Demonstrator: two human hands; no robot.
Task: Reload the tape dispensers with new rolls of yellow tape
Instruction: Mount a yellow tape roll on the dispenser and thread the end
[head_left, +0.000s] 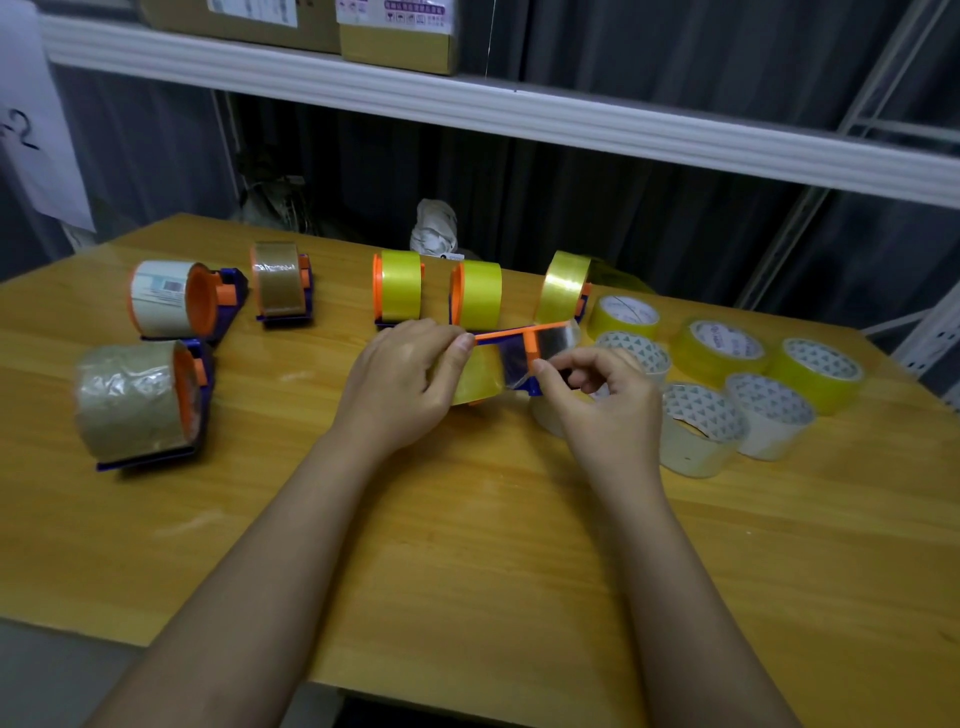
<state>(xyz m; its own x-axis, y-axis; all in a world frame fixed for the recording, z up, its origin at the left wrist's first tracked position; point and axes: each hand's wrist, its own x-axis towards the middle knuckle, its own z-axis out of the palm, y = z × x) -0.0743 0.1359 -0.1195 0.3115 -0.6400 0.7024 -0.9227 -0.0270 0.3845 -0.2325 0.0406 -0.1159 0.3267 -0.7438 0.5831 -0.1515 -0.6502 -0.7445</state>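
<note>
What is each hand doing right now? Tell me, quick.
Left hand: grips the tape dispenser with its yellow roll.
Right hand: pinches the loose tape end at the dispenser.

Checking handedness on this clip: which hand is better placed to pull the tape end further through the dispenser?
Right hand: its fingers already pinch the tape end; the left hand grips the dispenser.

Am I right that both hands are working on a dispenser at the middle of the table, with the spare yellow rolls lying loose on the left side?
Not quite. The head view shows both the left hand and right hand on the dispenser at the middle of the table, but the spare yellow rolls lie loose on the right side, not the left.
</note>
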